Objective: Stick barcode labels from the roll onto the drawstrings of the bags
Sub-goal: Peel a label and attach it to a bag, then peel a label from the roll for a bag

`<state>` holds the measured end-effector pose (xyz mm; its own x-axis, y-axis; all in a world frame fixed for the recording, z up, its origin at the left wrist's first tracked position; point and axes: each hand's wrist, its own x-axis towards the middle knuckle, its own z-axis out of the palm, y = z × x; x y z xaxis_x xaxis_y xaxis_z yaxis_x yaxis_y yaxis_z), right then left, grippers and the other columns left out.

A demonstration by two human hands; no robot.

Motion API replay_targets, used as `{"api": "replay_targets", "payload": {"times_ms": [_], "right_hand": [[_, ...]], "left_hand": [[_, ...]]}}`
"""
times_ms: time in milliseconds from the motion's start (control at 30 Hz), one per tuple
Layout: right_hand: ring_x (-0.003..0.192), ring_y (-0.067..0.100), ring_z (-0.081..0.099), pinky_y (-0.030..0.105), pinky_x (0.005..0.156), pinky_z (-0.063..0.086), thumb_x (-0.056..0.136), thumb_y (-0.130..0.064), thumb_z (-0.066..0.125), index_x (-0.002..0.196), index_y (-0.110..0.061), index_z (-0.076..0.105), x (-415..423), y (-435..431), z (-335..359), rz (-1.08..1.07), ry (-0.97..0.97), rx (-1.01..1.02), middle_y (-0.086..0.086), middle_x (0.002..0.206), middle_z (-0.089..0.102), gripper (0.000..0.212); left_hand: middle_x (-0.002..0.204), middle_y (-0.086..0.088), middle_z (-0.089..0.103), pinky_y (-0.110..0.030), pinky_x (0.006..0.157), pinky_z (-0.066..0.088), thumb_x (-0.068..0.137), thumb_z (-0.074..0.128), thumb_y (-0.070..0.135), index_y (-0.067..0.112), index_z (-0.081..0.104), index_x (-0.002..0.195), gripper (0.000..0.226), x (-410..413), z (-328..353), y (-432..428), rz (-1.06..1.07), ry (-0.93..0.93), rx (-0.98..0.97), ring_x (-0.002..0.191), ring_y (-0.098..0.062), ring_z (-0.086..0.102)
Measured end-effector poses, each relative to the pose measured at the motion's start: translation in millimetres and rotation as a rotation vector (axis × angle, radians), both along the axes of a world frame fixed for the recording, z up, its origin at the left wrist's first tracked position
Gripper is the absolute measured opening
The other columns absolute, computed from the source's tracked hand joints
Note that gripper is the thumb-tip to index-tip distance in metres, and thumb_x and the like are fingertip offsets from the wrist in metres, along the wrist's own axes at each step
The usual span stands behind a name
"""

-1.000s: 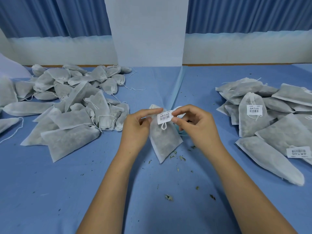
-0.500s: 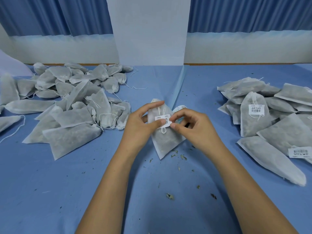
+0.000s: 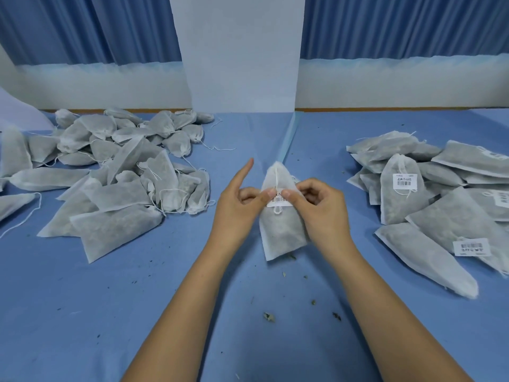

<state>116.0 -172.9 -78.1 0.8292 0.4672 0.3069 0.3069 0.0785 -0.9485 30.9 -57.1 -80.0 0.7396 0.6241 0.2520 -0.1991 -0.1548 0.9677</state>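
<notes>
Bag under work: a white, semi-transparent fabric pouch (image 3: 281,232) filled with grey-green dried matter, located midway between the left and right edges of the blue cloth-covered worktop (image 3: 137,312). Its gathered neck points toward the far edge and its wide base toward the near edge. Whether the base rests on the cloth cannot be told.

A thin white drawstring (image 3: 276,177) runs down from the neck over the front of the pouch and ends in a small loop. A white rectangular barcode label (image 3: 279,201) lies across this string, just above the loop.

The left hand (image 3: 242,205) has its grip clamped on the left end of the label, thumb tip on the front face. Its index finger is extended, pointing toward the far edge, clear of the pouch. The right hand (image 3: 319,208) has its grip clamped on the right end of the label, with the remaining fingers curled behind the pouch.

A heap of unlabelled grey-white pouches (image 3: 115,172) lies toward the far-left corner. A second heap of pouches carrying barcode labels (image 3: 440,188) lies along the right edge. Small dark herb crumbs (image 3: 268,317) are scattered on the cloth toward the near edge, between the forearms.
</notes>
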Motion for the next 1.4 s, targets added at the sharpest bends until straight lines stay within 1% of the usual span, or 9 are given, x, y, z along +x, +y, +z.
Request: {"api": "replay_targets", "payload": {"times_ms": [400,533,633,733,833,933,1067,1267,1400], "right_hand": [[0.072,0.021,0.053,0.036,0.070,0.041,0.085,-0.009,0.068,0.088,0.015,0.059,28,-91,8,-0.084,0.151,-0.014,0.037,0.087,0.059,0.026],[0.077,0.022,0.059,0.040,0.070,0.049,0.089,-0.016,0.064,0.093,0.005,0.063,39,-125,11,-0.059,0.219,-0.022,0.028,0.093,0.065,0.021],[0.063,0.013,0.057,0.022,0.047,0.042,0.088,-0.018,0.065,0.098,-0.007,0.067,49,-151,13,0.049,0.312,-0.093,0.007,0.076,0.066,0.015],[0.055,0.011,0.054,0.016,0.048,0.044,0.088,-0.006,0.063,0.090,-0.001,0.065,68,-158,26,-0.032,0.459,0.166,0.003,0.068,0.063,0.006],[0.078,0.015,0.069,0.019,0.079,0.054,0.091,-0.003,0.059,0.087,0.002,0.063,93,-153,47,-0.098,0.632,0.581,0.007,0.078,0.071,0.008],[0.090,0.022,0.066,0.026,0.095,0.050,0.092,0.003,0.052,0.090,0.007,0.060,104,-147,49,-0.148,0.728,0.703,0.018,0.091,0.066,0.008],[0.072,0.013,0.063,0.017,0.072,0.054,0.090,0.006,0.049,0.078,0.000,0.064,83,-132,32,-0.076,0.592,0.439,0.009,0.074,0.066,0.021],[0.072,0.015,0.054,0.022,0.067,0.039,0.090,0.013,0.038,0.069,-0.006,0.058,44,-83,24,-0.023,0.500,0.350,0.009,0.076,0.056,0.034],[0.076,0.017,0.060,0.025,0.071,0.044,0.088,0.012,0.042,0.072,-0.006,0.065,17,-42,21,0.117,0.495,0.321,0.012,0.077,0.063,0.034]], "left_hand": [[0.085,0.007,0.076,-0.011,0.065,0.050,0.083,0.076,0.019,0.021,0.039,0.143,0.070,54,9,-77,-0.105,0.132,-0.090,0.082,-0.002,0.071],[0.084,0.009,0.075,-0.022,0.072,0.055,0.082,0.078,0.022,0.024,0.044,0.139,0.066,73,16,-105,-0.101,0.183,-0.087,0.080,-0.006,0.072],[0.085,0.009,0.073,-0.025,0.075,0.056,0.082,0.078,0.021,0.022,0.046,0.138,0.064,88,25,-122,-0.097,0.200,-0.114,0.079,-0.007,0.072],[0.118,-0.005,0.067,-0.029,0.084,0.056,0.087,0.071,0.033,0.018,0.035,0.147,0.071,115,44,-136,-0.120,0.156,-0.232,0.098,-0.016,0.069],[0.140,-0.017,0.049,-0.035,0.095,0.053,0.097,0.052,0.046,0.014,0.018,0.153,0.073,142,62,-154,-0.301,0.123,-0.374,0.113,-0.026,0.063],[0.133,-0.014,0.055,-0.041,0.101,0.050,0.098,0.049,0.045,0.011,0.037,0.144,0.058,151,60,-164,-0.297,0.237,-0.163,0.115,-0.028,0.061],[0.109,-0.014,0.069,-0.038,0.095,0.052,0.101,0.047,0.032,0.017,0.066,0.097,0.025,142,42,-165,-0.326,0.230,-0.052,0.102,-0.026,0.067],[0.087,0.008,0.073,-0.009,0.074,0.048,0.095,0.044,0.008,0.015,0.074,0.089,0.032,114,21,-139,-0.030,0.098,0.223,0.078,0.008,0.064],[0.072,0.018,0.067,-0.012,0.069,0.049,0.089,0.043,0.013,0.025,0.069,0.077,0.030,81,16,-99,0.126,0.001,0.255,0.072,0.006,0.064]]}}
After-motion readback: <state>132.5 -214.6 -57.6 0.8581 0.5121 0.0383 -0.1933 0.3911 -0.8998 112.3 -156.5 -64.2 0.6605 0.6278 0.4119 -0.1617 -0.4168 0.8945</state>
